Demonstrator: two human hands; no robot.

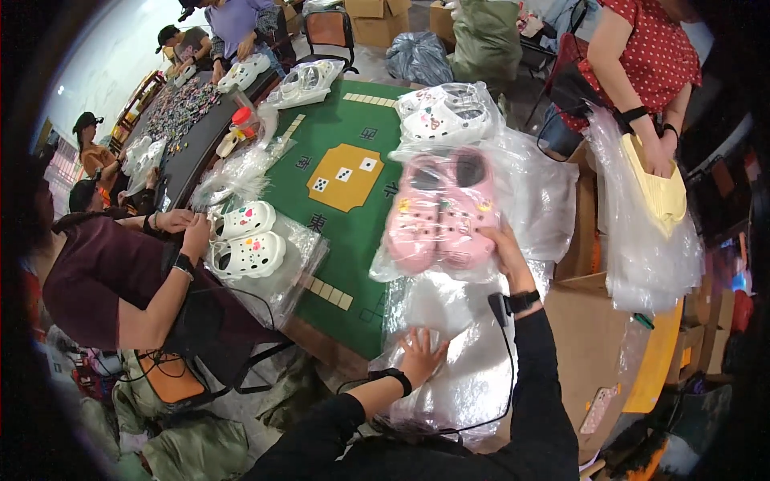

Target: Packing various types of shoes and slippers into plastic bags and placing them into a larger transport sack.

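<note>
A pair of pink clogs (439, 215) with small charms lies inside a clear plastic bag, toes toward me. My right hand (505, 250) grips the right side of this bagged pair, its fingers curled at the clog's edge. My left hand (420, 357) rests with fingers spread on a stack of clear plastic bags (461, 317) nearest me, and holds nothing. Just beyond the pink pair sits a bagged pair of white clogs (443, 112) with charms.
The table has a green top (357, 264) with an orange panel (345, 176). At left, a person handles white clogs (247, 240); at right, another holds a yellow item (654, 188) over hanging plastic bags (642, 248). A cardboard surface (589, 353) with a pink phone (598, 409) lies right.
</note>
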